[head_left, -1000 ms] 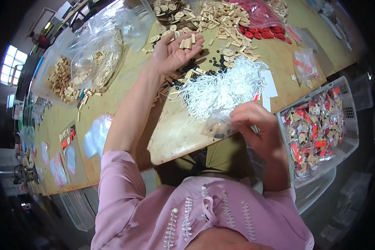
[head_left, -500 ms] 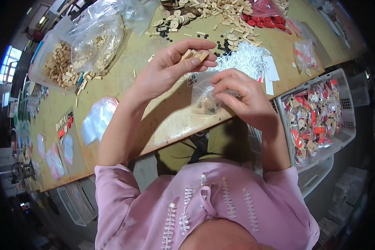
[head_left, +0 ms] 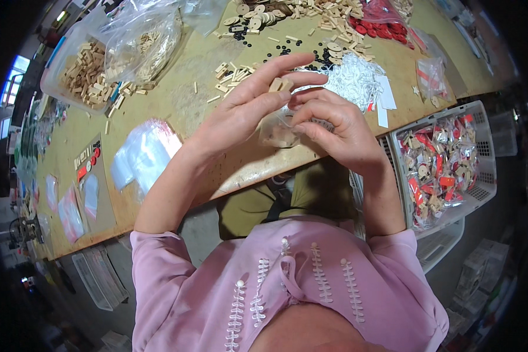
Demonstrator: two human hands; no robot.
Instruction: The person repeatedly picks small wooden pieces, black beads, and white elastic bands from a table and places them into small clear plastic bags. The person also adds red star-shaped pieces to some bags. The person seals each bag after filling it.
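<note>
Between the thumb and fingers of my left hand [head_left: 246, 105] are small wooden blocks [head_left: 281, 85]. My right hand [head_left: 340, 120] is closed, thumb against fingertips, on the edge of a small clear plastic bag [head_left: 277, 134]. Some pale pieces show through the bag, but I cannot make out which. Both hands are close together above the table, the left fingers reaching over the right ones. Just beyond them lies a heap of white strings [head_left: 352, 79]. Loose wooden sticks [head_left: 236, 75] are scattered past my left hand.
A plastic tub of wooden blocks [head_left: 79, 79] stands far left. Flat empty bags [head_left: 144, 155] lie left of my arm. Red discs in a bag [head_left: 378, 23] sit at the back. A crate [head_left: 481, 170] of filled bags stands right, beside the wooden table [head_left: 152, 217].
My left hand has moved slightly down and right, closer to the right hand. The small bag has risen and tilted in my right hand. Fewer blocks show in my left hand.
</note>
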